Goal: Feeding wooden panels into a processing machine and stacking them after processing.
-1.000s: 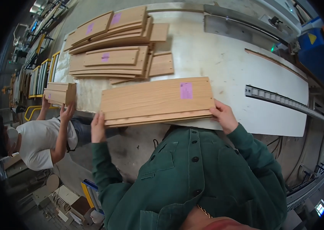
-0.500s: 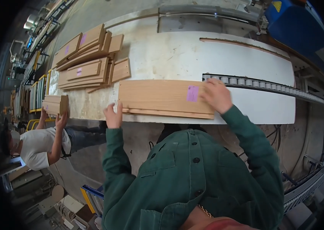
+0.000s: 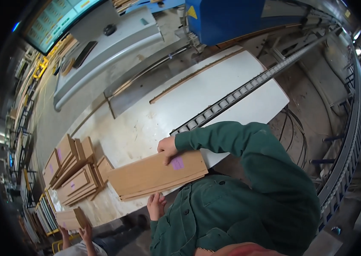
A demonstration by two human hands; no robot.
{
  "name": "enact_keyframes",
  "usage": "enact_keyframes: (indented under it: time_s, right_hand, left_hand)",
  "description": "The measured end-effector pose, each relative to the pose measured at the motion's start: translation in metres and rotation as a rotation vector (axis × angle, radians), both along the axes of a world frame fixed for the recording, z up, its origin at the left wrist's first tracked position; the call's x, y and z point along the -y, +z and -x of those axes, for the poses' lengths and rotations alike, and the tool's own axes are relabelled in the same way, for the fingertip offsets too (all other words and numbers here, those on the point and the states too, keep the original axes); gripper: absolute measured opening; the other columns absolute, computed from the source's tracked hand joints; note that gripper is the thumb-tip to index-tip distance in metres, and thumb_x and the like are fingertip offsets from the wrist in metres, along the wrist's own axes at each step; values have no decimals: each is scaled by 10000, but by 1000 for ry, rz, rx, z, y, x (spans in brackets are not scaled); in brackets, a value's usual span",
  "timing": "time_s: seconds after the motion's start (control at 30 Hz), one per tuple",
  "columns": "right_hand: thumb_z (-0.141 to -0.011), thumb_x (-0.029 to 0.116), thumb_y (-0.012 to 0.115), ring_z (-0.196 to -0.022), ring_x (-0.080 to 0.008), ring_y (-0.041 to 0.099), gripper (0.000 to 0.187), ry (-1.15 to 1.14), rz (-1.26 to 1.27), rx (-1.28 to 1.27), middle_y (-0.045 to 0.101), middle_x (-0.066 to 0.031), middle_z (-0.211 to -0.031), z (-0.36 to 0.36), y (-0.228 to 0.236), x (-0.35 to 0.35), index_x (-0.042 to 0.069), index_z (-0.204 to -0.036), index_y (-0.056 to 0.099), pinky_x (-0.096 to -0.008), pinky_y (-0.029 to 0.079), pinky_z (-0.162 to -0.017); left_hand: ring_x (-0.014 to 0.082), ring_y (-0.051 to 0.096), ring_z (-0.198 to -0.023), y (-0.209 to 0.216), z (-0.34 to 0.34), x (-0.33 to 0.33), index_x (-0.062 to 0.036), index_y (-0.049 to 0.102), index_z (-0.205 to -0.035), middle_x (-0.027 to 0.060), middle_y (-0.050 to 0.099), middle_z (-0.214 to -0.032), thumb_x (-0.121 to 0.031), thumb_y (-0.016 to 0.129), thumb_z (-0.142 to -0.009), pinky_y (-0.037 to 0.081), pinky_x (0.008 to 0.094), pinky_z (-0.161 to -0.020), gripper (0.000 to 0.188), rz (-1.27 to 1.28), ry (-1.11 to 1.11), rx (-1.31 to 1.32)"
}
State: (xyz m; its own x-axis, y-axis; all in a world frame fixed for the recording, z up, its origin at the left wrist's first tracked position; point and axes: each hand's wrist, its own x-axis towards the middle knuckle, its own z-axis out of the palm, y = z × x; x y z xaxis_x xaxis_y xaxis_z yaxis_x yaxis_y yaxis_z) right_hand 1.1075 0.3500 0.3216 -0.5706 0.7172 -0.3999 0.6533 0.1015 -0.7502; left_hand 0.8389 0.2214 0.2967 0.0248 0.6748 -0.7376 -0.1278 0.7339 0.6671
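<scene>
A long, light-brown wooden board stack [image 3: 157, 173] lies at the table's near edge, with a purple label [image 3: 177, 163] on its top face. My right hand [image 3: 167, 148] is closed on the far long edge of the stack, its thumb over the top beside the label. By the near long edge is my left hand [image 3: 156, 205], holding nothing, its fingers loosely bent and slightly apart. Whether its fingertips touch the boards I cannot tell.
Several wooden boards [image 3: 74, 170] are piled on the white table [image 3: 133, 132] to the left. Another person's hands [image 3: 84, 232] hold a wooden block [image 3: 71, 219] at the lower left. A roller track [image 3: 231, 99] crosses the right side; a blue machine [image 3: 223, 21] stands beyond.
My view has turned, so the table now slants. My right hand has moved from the right end of the stack to its far edge. My left hand has left the stack's left end.
</scene>
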Motion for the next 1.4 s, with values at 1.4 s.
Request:
enact_keyframes:
  time_s: [1.4]
  right_hand:
    - [-736,101,557,-505,-133,520,759,-1524,-185,-324,534,-107,-678,-70,-92,-81,-75,-1271,49,-239,438,-413]
  left_hand:
    - [201,572,-799,8,-259,-430,-141,637,-917,88,618,-854,-382,601,-705,429,291,-732,323,-1113,-1008,-544]
